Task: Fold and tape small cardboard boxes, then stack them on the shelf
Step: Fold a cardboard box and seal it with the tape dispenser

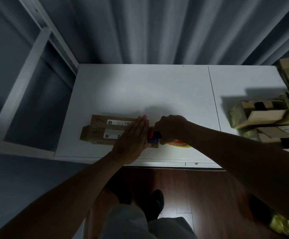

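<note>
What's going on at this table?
A person is taping a flat cardboard box on a white table. The left hand lies flat on the box, pressing it down. The right hand grips an orange and blue tape dispenser at the box's right end. More boxes are piled at the right; a shelf stands at the left.

The tabletop point(157, 87) lies open behind the flat box point(104, 131), while piled cartons point(267, 116) crowd its right edge.
</note>
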